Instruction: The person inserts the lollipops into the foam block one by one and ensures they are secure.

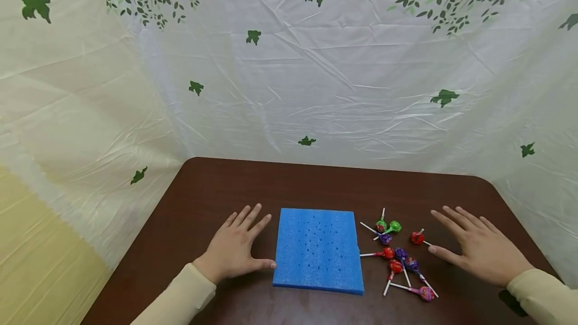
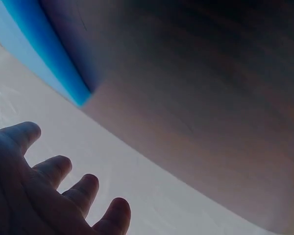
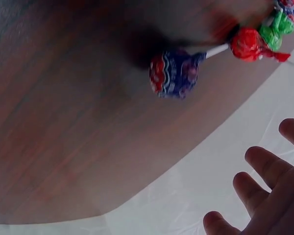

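A flat blue foam board (image 1: 318, 250) with rows of small holes lies on the dark brown table (image 1: 226, 179). My left hand (image 1: 235, 247) is at its left side, fingers spread and thumb tip right at the board's left edge. Several wrapped lollipops (image 1: 395, 266) in red, purple, green and pink lie in a loose cluster to the board's right. My right hand (image 1: 480, 250) is right of them, fingers spread and holding nothing. Its thumb is close to the white stick of a red lollipop (image 1: 417, 237). In the right wrist view a purple-and-red lollipop (image 3: 174, 73) shows largest.
A pale curtain (image 1: 293, 89) printed with green leaves hangs behind the table and along both sides. A small dark object (image 1: 512, 302) shows under the right sleeve. One red lollipop's stick reaches the board's right edge.
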